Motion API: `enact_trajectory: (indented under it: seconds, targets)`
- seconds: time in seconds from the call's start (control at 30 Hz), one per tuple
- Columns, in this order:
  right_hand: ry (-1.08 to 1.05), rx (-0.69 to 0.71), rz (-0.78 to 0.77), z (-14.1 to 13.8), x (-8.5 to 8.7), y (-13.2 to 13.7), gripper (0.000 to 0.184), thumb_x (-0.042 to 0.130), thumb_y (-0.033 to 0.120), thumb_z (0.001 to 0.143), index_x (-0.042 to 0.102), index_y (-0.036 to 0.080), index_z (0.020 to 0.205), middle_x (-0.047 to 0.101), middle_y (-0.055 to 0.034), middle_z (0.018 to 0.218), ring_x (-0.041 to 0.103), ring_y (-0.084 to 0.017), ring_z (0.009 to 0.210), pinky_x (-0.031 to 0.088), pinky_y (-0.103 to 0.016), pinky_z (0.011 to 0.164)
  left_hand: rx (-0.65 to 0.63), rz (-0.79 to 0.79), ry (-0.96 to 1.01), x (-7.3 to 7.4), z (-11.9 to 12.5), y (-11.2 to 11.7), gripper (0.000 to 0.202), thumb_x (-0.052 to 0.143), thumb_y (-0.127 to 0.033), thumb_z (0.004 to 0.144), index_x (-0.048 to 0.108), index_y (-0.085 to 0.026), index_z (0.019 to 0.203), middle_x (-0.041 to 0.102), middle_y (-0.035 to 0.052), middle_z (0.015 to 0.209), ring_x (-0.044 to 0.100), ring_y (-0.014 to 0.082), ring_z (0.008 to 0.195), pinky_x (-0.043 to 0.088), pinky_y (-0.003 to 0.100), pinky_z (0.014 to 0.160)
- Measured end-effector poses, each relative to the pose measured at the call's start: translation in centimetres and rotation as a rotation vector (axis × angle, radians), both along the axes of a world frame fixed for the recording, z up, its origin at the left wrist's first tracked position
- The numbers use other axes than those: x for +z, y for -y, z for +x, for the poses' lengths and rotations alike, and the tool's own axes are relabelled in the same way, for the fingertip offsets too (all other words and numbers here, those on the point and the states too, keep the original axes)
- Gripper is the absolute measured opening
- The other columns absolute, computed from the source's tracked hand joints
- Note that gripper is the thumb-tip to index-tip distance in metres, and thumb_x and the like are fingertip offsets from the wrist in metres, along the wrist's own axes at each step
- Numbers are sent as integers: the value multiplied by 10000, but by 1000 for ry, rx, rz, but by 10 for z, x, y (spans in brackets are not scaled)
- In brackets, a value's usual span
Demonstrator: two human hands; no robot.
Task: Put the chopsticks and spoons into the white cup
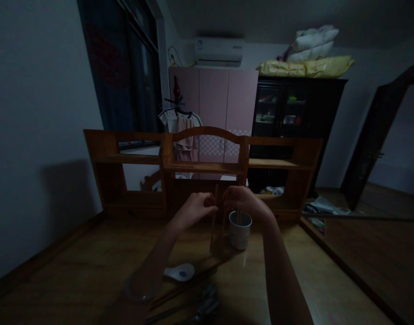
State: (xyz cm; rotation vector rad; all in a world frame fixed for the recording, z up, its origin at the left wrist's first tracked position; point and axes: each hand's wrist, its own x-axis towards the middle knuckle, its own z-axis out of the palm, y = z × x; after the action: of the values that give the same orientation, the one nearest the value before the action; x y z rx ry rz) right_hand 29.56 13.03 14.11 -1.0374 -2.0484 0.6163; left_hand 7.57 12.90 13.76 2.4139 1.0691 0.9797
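Two hands meet above a white cup (240, 232) on the wooden desk (92, 271). The left hand (193, 210) pinches a wooden chopstick (213, 221) near its upper part. The stick's long axis stands almost upright just left of the cup, with its lower tip close to the desk. The right hand (244, 201) hovers directly over the cup, fingers closed on a second stick (238, 217) standing inside it. A ceramic spoon (180, 272) and loose chopsticks (186, 291) lie left of the cup, nearer the person.

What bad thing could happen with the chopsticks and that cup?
The right hand holds a chopstick in the small cup; a sideways push could tip it. The left hand pinches upright chopsticks, which might slip and clatter onto the white spoon. The room is dim, so aiming is harder.
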Motion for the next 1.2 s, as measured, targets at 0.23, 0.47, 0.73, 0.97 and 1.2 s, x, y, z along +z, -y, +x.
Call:
enact_trajectory:
  seconds: [0.23, 0.47, 0.73, 0.97, 1.2]
  targets:
    - [39, 98, -59, -6, 1, 2, 90, 670, 196, 755, 672, 160, 838, 722, -24, 774, 682, -164, 703, 499, -211, 592, -120, -130, 25, -14, 5, -8, 194, 665, -311, 739, 691, -183, 883, 742, 33, 846, 684, 193, 827, 463, 222, 651]
    - [75, 102, -69, -5, 2, 3, 129, 684, 273, 765, 688, 152, 810, 715, -17, 750, 658, -156, 677, 455, -203, 549, -144, -203, 0, -17, 4, -12, 253, 645, -369, 737, 715, -154, 850, 744, 34, 819, 669, 195, 792, 457, 222, 632]
    - [105, 29, -14, -6, 5, 5, 134, 695, 280, 752, 706, 147, 769, 699, -13, 717, 617, -144, 656, 417, -202, 539, -106, -144, 17, -16, 8, -11, 213, 647, -332, 729, 722, -143, 792, 734, 28, 759, 662, 192, 759, 429, 215, 596]
    - [81, 55, -43, -3, 7, 8, 130, 688, 265, 752, 693, 145, 801, 707, -20, 731, 644, -150, 663, 460, -209, 568, -96, -168, 63, -24, 12, -16, 245, 678, -363, 706, 724, -148, 814, 735, 25, 759, 664, 189, 741, 437, 211, 589]
    - [49, 71, -77, -1, 11, 11, 121, 715, 266, 717, 705, 156, 768, 711, -12, 707, 661, -158, 659, 469, -209, 564, -114, -153, 31, -27, 14, -18, 245, 695, -364, 683, 742, -142, 776, 701, -2, 683, 631, 172, 710, 399, 203, 572]
